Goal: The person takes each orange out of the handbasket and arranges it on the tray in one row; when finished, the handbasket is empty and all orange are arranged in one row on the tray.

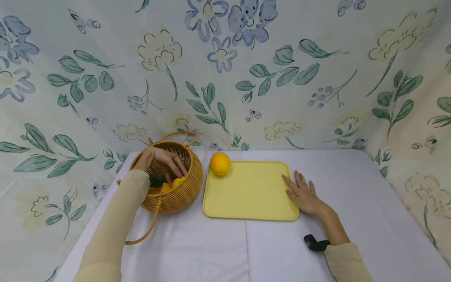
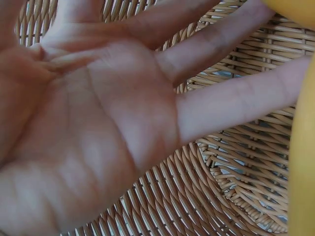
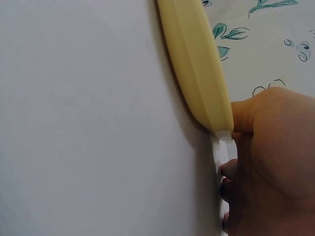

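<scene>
tray point(image 1: 250, 192): flat on the cloth point(image 1: 218, 246), rim all round.
orange point(image 1: 220, 163): on the tray's far left corner, where the rim probably stops it rolling.
basket point(image 1: 195, 176): just left of the tray, handles folded apart, presumably to leave the mouth free.
yellow fruit point(image 1: 179, 181): in the basket, left of the tray.
left hand point(image 1: 165, 161): inside the basket, fingers spread and fairly straight, tips at yellow fruit; contact partly hidden.
right hand point(image 1: 304, 196): at the tray's right edge, fingers spread, likely steadying it.
</scene>
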Demonstrator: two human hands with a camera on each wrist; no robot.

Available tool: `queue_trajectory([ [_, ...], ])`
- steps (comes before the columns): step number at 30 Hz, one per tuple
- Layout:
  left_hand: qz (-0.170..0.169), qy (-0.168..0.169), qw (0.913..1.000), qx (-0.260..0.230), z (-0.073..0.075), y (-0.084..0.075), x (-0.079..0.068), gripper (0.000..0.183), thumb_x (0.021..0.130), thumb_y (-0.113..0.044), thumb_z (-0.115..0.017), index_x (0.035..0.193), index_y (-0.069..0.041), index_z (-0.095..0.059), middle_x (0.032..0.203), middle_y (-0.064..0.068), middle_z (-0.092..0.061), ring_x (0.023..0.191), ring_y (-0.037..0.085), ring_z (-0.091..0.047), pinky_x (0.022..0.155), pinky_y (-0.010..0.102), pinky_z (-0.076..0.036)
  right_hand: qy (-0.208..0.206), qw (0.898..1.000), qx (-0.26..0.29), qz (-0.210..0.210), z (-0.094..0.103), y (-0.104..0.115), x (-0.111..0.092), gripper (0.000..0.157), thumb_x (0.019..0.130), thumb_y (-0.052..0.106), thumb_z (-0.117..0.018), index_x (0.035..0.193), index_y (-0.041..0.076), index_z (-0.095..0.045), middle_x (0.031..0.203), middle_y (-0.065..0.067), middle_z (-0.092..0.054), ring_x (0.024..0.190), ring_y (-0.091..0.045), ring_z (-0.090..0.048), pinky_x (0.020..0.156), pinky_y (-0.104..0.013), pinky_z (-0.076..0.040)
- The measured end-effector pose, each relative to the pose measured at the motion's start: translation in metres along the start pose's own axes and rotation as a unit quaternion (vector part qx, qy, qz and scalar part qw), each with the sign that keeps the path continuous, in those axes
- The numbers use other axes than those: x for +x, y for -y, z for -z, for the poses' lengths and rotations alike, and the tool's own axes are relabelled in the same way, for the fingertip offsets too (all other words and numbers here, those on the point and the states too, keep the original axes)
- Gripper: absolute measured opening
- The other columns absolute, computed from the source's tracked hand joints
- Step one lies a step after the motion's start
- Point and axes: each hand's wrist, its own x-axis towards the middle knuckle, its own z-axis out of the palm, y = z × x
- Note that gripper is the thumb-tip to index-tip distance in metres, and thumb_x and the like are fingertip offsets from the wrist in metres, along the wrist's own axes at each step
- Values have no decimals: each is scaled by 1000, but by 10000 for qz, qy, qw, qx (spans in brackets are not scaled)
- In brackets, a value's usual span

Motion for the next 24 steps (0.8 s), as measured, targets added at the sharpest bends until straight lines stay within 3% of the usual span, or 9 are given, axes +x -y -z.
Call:
queue_trajectory([
  [5,105,-192,9995,207,-2,1,3,26,99,0,-64,119,-10,-76,112,4,-76,95,17,-73,88,40,-63,0,10000,-11,-8,-1,-1,1,61,110,29,-44,163,6,-26,168,-35,6,155,-55,9,119,-74,14],
  [11,174,-320,9992,166,-3,2,5,29,97,3,-64,118,-12,-77,117,5,-75,97,19,-73,88,39,-63,-11,10000,-34,-34,-4,-1,2,60,111,29,-43,163,5,-26,168,-36,6,155,-56,9,119,-74,14],
  [24,-33,76,9998,188,-1,-2,-2,36,101,5,-56,124,-13,-77,125,4,-74,108,20,-72,95,44,-61,-45,10000,-44,35,-3,-3,2,60,111,30,-42,163,6,-26,168,-36,6,155,-56,9,119,-74,15],
])
